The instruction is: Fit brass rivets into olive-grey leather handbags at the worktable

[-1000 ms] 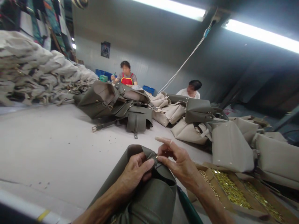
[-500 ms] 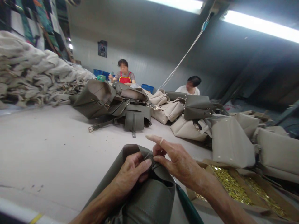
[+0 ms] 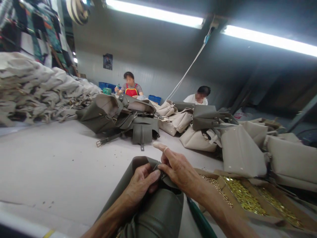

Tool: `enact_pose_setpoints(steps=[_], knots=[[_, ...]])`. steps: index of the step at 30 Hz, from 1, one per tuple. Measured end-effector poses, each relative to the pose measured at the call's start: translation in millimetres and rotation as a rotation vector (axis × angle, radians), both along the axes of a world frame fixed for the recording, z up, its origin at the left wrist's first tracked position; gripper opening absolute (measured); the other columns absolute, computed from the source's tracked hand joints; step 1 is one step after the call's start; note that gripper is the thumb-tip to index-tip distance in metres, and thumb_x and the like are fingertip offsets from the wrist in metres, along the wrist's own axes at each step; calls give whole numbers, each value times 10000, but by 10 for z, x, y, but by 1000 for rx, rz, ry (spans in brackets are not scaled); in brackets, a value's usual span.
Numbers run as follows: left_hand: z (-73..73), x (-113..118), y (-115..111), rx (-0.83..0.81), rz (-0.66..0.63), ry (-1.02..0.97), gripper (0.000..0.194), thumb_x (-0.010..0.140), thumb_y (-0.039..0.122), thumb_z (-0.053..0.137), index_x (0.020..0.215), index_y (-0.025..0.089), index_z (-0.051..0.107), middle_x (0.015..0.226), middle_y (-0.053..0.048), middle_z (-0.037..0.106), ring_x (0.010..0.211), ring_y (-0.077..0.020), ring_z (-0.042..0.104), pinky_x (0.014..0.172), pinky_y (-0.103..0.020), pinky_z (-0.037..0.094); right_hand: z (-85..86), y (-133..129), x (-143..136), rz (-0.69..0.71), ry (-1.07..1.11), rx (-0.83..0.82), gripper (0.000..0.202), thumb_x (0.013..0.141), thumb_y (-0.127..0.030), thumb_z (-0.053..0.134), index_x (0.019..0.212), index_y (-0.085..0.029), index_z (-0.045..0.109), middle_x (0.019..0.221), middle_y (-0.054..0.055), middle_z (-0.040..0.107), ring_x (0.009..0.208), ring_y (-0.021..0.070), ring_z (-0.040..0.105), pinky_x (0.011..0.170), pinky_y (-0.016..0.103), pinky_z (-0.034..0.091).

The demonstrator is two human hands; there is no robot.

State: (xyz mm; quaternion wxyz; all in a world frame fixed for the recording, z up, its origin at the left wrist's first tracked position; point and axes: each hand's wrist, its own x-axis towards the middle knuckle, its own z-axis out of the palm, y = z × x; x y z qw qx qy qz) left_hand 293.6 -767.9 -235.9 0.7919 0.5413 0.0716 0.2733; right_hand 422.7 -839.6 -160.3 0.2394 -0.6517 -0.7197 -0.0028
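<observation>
A dark olive-grey bag [image 3: 160, 208] lies at the bottom centre, its upper edge raised. My left hand [image 3: 142, 181] grips that edge, thumb on top and fingers curled inside. Against the same edge, just to the right, my right hand [image 3: 177, 168] pinches the material between thumb and curled fingers, while its index finger, with a pale covering on the tip, points out to the left. Whatever small part may be between the fingertips is hidden. A dark green object [image 3: 200, 218] is partly visible beneath my right forearm.
Cardboard trays with gold metal pieces [image 3: 244, 195] stand at the right. Beige bags [image 3: 242, 152] and dark bags [image 3: 99, 114] are piled across the table [image 3: 61, 165]. Pale pieces [image 3: 42, 86] are heaped at the left. Two people sit at the back.
The view has tilted up and shifted slightly, so the trays show more. My right hand has moved slightly left and closer to my left hand; both stay on the bag's edge.
</observation>
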Motion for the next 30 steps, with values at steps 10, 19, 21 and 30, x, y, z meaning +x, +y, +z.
enact_pose_setpoints(steps=[10,19,21,30], knots=[[-10,12,-32,91,53,42,454,745,559,646,892,144,535,610,65,380,468,-38,261,449,-199,181,32,-1,-85,-80,-43,-38,600,801,-94,578,1368,-179,401,755,0,563,681,151,520,677,262,390],[283,-175,-38,337,46,173,394,831,519,557,789,128,543,615,18,494,541,-79,401,531,-204,288,37,-214,142,-85,393,113,331,858,-255,549,1173,-165,506,720,-23,549,602,106,506,550,226,416],[325,-206,-31,386,56,201,382,843,507,540,781,130,541,617,18,498,545,-85,412,538,-208,296,49,-280,187,-62,522,156,386,876,-283,508,1237,-162,446,780,-8,561,604,102,520,519,221,440],[579,-336,-5,777,464,358,240,827,397,583,854,161,620,770,-34,622,709,-166,532,683,-275,382,190,-604,-40,24,1071,149,392,864,-339,577,1190,-142,484,653,-27,556,504,70,461,444,171,370]])
